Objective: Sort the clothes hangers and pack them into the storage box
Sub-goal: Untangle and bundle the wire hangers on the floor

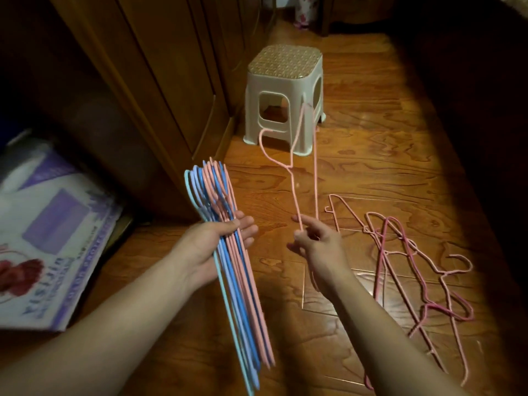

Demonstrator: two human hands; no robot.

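My left hand (220,247) grips a stacked bundle of plastic hangers (243,295), blue, light blue and pink, held edge-on above the floor. To its right, my right hand (317,244) pinches a single thin pink wire hanger (295,167) that stands upright, its hook curling at the top left. Several more pink wire hangers (414,275) lie tangled on the wooden floor at the right. A white and purple cardboard box (54,232) lies at the left edge; its inside is hidden.
A beige plastic stool (285,92) stands on the floor straight ahead. Wooden wardrobe doors (160,81) run along the left. The floor (371,138) between stool and hangers is bare; the right side is dark.
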